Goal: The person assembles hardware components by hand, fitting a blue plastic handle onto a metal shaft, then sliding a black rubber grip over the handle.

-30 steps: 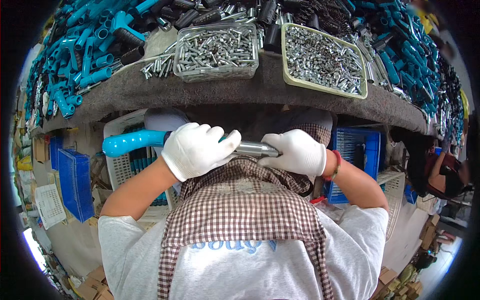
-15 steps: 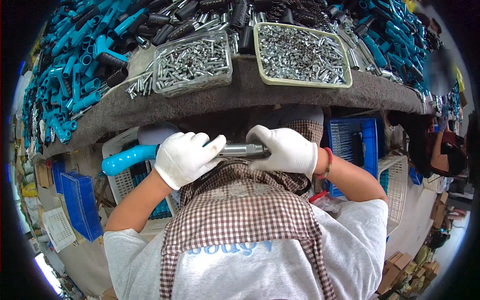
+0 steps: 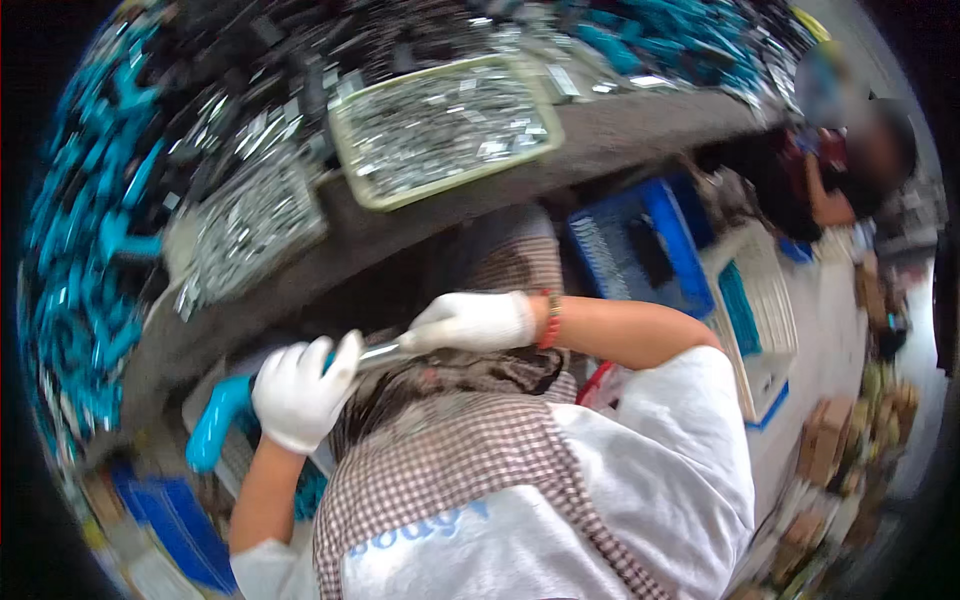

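In front of my apron, both my gloved hands hold a tool with a curved teal handle (image 3: 217, 428) and a silver metal shaft. My left hand (image 3: 303, 392) in a white glove wraps the tool near its handle, thumb raised. The teal end sticks out on the left past that hand. At the shaft's other end, my right hand (image 3: 470, 324), also white-gloved, is closed round it and hides the tip. Motion blur smears the finer parts.
On the grey-covered table, a pale yellow tray (image 3: 552, 128) and a clear tray (image 3: 318, 212) hold small metal parts. Teal handles (image 3: 130, 235) pile at the left. Below the table stand a blue crate (image 3: 690, 268) and a white crate (image 3: 775, 300). Another person (image 3: 830, 190) sits at the right.
The view has swung and tilted, so the table slants and the trays sit further left. The tool now slopes down to the left. My right hand has closed round the shaft's end.
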A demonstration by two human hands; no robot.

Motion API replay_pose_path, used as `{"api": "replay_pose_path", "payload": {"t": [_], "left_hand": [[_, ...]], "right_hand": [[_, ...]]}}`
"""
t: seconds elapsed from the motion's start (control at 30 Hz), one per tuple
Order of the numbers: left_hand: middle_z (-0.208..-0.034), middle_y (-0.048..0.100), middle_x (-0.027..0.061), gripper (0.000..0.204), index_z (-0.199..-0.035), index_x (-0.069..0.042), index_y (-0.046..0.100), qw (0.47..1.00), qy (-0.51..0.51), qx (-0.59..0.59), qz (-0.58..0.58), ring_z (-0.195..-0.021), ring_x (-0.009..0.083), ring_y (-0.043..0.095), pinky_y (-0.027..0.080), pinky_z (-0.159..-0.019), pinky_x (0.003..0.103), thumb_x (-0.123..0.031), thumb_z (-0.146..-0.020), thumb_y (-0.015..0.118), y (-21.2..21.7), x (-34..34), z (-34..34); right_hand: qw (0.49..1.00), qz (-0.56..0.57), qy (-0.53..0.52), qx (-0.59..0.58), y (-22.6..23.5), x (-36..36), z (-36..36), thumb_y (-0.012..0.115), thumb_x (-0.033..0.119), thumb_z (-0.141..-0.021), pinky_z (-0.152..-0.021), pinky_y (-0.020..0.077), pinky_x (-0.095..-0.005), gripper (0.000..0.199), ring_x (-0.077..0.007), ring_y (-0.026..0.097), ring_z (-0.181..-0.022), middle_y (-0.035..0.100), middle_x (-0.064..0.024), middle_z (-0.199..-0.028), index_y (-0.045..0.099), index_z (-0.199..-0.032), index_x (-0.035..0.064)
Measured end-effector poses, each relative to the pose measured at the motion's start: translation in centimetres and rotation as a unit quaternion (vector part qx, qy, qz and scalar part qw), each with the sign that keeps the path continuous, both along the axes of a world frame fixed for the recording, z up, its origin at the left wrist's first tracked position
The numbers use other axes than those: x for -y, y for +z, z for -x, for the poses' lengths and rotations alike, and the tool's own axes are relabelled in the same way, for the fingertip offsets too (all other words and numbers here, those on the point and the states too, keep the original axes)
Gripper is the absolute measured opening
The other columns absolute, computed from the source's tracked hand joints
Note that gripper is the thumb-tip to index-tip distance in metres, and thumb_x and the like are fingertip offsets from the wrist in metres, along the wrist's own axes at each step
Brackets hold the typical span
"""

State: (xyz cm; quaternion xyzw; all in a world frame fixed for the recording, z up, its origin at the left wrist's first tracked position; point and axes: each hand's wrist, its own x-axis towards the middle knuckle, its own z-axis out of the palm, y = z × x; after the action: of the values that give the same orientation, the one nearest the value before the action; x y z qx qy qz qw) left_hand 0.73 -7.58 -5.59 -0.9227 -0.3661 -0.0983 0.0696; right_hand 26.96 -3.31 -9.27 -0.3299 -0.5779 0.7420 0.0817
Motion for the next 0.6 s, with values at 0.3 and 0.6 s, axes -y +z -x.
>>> {"api": "replay_pose_path", "payload": {"t": [0.3,0.6], "left_hand": [[-0.083,0.062,0.014,0.038,-0.107,-0.004,0.064,0.916,0.162,0.262,0.258,-0.073,0.0328,0.061,0.049,-0.067,0.038,-0.014,-0.072,0.073,-2.8,0.5,-1.2],[-0.09,0.067,0.0163,0.037,-0.11,-0.001,0.063,0.823,0.229,0.333,0.399,-0.081,0.0281,0.066,0.05,-0.075,0.035,-0.014,-0.076,0.071,-5.9,1.3,-3.3]], "right_hand": [[0.891,-0.369,-0.26,0.051,-0.6,2.7,-7.5,0.068,0.036,-0.084,-0.066,0.0533,-0.0337,0.039,-0.0244,0.068,-0.074,0.068,-0.0143,-0.087,0.064,-0.105,0.0032],[0.475,0.015,-0.838,-0.268,-10.7,3.5,-32.0,0.063,0.036,-0.091,-0.056,0.0451,-0.031,0.032,-0.0147,0.046,-0.056,0.058,-0.0059,-0.082,0.058,-0.1,0.0056]]}}
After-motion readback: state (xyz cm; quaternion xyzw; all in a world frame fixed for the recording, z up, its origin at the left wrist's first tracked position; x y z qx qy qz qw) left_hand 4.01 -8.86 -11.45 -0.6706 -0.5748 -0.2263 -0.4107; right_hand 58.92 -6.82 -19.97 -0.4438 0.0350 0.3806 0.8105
